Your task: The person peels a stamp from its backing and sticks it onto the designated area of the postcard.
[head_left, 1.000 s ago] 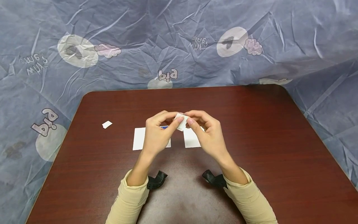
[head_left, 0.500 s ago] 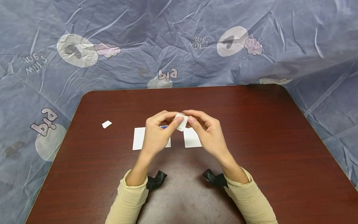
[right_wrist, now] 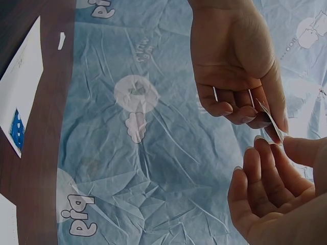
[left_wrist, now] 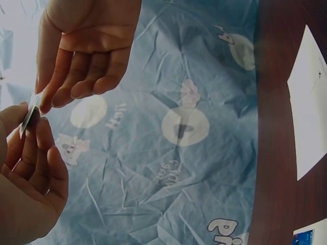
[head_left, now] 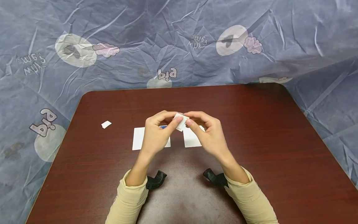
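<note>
Above the table, both hands hold one small white piece [head_left: 181,119], thin and squarish, perhaps paper. My left hand [head_left: 157,133] pinches it between thumb and bent fingers, the thumb lying flat on its near face. On the other side my right hand [head_left: 209,134] pinches its right edge with thumb and forefinger. In the left wrist view the piece [left_wrist: 29,120] appears nearly edge-on with a dark far side. The right wrist view also shows it as a thin sliver [right_wrist: 273,122] between the fingertips. Fingers behind it are partly hidden in the head view.
Two white cards lie beneath the hands: a left card [head_left: 138,138] with a blue patch [head_left: 163,127], and a right card [head_left: 191,138]. A small white scrap [head_left: 106,124] lies at the left of the brown table [head_left: 251,124]. A patterned cloth [head_left: 179,40] hangs behind.
The right thumb and fingers have shifted slightly along the white piece's edge, and the piece has tilted a little. The left hand keeps its hold, and the cards and scrap stay put.
</note>
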A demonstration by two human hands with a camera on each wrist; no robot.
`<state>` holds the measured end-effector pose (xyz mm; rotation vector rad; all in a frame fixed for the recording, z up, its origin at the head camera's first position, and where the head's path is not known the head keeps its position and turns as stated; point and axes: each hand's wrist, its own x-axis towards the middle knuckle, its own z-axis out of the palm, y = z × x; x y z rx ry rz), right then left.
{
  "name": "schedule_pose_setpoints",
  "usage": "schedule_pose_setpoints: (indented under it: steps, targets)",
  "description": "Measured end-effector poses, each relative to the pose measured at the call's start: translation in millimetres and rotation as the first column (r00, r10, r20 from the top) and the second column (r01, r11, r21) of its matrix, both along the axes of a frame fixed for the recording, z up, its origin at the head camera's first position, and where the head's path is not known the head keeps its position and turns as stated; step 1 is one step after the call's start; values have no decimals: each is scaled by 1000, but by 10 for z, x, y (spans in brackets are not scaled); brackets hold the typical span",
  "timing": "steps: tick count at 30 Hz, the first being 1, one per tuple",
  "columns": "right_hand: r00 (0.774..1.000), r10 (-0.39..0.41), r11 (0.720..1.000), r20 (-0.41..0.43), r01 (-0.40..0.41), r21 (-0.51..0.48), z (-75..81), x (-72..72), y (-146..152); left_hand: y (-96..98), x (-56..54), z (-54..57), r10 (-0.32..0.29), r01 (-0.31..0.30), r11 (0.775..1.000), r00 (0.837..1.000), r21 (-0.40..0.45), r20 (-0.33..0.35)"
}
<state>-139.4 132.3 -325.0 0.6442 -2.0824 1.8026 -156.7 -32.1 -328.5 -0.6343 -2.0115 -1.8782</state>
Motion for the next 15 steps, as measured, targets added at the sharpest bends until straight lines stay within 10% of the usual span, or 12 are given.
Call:
schedule_pose_setpoints:
  steps: [15]
  targets:
    - [1000,-9,1000,14,9,-12,-3,1,-9,52,-13,-30,59,-63,998,990,-31,-128]
